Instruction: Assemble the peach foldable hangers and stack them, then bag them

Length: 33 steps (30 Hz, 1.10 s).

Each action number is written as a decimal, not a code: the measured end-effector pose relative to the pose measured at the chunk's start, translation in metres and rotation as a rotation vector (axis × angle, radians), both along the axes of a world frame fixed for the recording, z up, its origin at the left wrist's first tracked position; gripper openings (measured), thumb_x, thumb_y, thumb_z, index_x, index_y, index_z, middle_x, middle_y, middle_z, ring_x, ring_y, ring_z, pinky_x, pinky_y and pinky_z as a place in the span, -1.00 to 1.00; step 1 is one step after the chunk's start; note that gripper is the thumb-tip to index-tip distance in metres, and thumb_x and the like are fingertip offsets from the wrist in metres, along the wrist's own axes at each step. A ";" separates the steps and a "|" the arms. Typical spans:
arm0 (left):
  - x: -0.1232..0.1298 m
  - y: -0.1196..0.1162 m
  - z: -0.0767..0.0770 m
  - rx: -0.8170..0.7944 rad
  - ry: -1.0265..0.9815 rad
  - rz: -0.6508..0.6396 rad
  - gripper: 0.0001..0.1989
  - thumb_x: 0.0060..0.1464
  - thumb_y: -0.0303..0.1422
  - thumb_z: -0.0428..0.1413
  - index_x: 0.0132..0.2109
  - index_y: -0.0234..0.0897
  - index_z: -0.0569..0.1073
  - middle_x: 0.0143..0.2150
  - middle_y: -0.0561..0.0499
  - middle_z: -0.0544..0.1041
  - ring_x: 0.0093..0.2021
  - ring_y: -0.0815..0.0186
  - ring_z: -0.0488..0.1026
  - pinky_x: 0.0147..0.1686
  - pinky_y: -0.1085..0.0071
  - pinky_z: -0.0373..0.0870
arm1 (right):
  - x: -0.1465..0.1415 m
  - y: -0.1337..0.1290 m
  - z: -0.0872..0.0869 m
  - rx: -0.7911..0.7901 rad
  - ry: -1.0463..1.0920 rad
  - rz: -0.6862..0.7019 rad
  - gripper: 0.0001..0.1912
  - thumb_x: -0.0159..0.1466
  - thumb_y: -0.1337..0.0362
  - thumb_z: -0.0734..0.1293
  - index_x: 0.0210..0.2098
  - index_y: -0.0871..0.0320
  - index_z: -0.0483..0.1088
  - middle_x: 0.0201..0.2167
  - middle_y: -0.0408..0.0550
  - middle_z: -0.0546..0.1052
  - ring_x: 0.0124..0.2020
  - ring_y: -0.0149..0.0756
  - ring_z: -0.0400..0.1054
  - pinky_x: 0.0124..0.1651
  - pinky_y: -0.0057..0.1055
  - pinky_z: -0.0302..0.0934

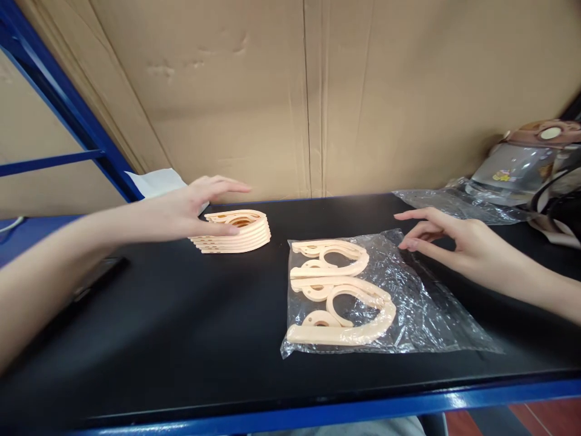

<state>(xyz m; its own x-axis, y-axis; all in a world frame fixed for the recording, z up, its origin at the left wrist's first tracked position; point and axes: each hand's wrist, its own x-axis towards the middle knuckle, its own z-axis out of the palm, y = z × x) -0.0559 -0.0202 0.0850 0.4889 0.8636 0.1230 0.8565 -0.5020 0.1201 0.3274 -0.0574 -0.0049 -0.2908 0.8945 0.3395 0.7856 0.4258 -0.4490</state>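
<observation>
My left hand [204, 209] is spread at the near-left side of a stack of cream folding hangers [254, 237], its thumb across the stack and its other fingers stretched above it. Whether the thumb touches the stack I cannot tell. A clear plastic bag [422, 309] lies flat, with folded cream hangers [363, 333] side by side in its left part. At the bag's upper right edge, my right hand [447, 236] hovers with its fingers loosely bent and apart, nothing visible between them.
The black tabletop [181, 339] has a blue metal front edge [363, 415]. Cardboard [236, 103] stands behind it. More clear plastic [463, 203] and a see-through bottle with a brown lid [512, 163] are at the back right. White paper [157, 181] sits at the back left.
</observation>
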 end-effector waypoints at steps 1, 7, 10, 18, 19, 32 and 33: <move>-0.009 0.008 0.003 -0.048 0.049 0.037 -0.41 0.13 -0.16 0.01 0.25 -0.28 0.16 0.27 0.04 0.17 0.17 0.11 0.18 0.18 0.09 0.04 | 0.002 0.000 0.001 0.005 -0.007 -0.009 -0.59 0.28 0.03 0.20 0.06 0.04 0.23 -0.32 -0.10 0.59 -0.26 -0.22 0.49 -0.27 -0.32 0.34; -0.040 0.040 -0.010 -0.135 0.029 0.114 -0.39 0.05 -0.04 0.00 0.15 -0.33 0.29 0.20 0.04 0.29 0.11 0.15 0.26 0.13 0.11 0.13 | 0.000 -0.008 0.004 0.040 -0.095 -0.023 -0.66 0.29 0.01 0.17 -0.02 -0.01 0.30 -0.34 -0.13 0.59 -0.34 -0.22 0.49 -0.37 -0.33 0.31; -0.040 0.039 -0.018 -0.118 -0.031 0.120 -0.42 0.02 -0.01 0.02 0.07 -0.30 0.37 0.16 0.05 0.35 0.04 0.22 0.28 0.11 0.22 0.16 | -0.001 -0.010 0.005 0.050 -0.120 -0.020 -0.65 0.29 0.00 0.16 -0.02 -0.02 0.31 -0.35 -0.14 0.59 -0.37 -0.22 0.48 -0.42 -0.35 0.29; -0.035 0.024 -0.014 -0.048 -0.051 0.117 -0.43 0.01 -0.08 0.04 0.10 -0.34 0.34 0.09 0.14 0.41 -0.06 0.35 0.31 -0.04 0.58 0.15 | -0.011 -0.004 0.009 0.115 -0.156 -0.014 -0.65 0.29 0.02 0.16 -0.01 -0.01 0.32 -0.32 -0.14 0.58 -0.40 -0.24 0.46 -0.36 -0.32 0.27; -0.032 0.020 -0.010 -0.042 -0.034 0.142 -0.43 0.02 -0.10 0.03 0.11 -0.34 0.31 0.07 0.14 0.41 -0.06 0.34 0.31 -0.05 0.57 0.15 | -0.013 -0.003 0.009 0.127 -0.162 -0.002 -0.64 0.29 0.03 0.16 0.00 0.00 0.31 -0.30 -0.13 0.57 -0.37 -0.23 0.46 -0.34 -0.30 0.28; 0.067 -0.023 -0.032 0.267 -0.107 -0.233 -0.37 0.00 -0.10 0.18 0.16 -0.25 0.22 0.05 -0.03 0.38 0.03 0.17 0.32 -0.01 0.32 0.26 | -0.061 0.008 0.026 -0.156 0.279 0.222 -0.67 0.28 0.01 0.20 -0.38 0.12 0.39 -0.50 -0.17 0.42 -0.48 -0.41 0.27 -0.42 -0.46 0.18; 0.072 -0.023 -0.036 0.295 -0.082 -0.235 -0.37 0.02 -0.12 0.17 0.17 -0.28 0.22 0.02 -0.04 0.39 0.02 0.18 0.32 -0.01 0.32 0.25 | -0.060 0.009 0.023 -0.190 0.304 0.231 -0.66 0.28 0.02 0.21 -0.46 0.13 0.33 -0.58 -0.21 0.35 -0.54 -0.45 0.21 -0.47 -0.47 0.13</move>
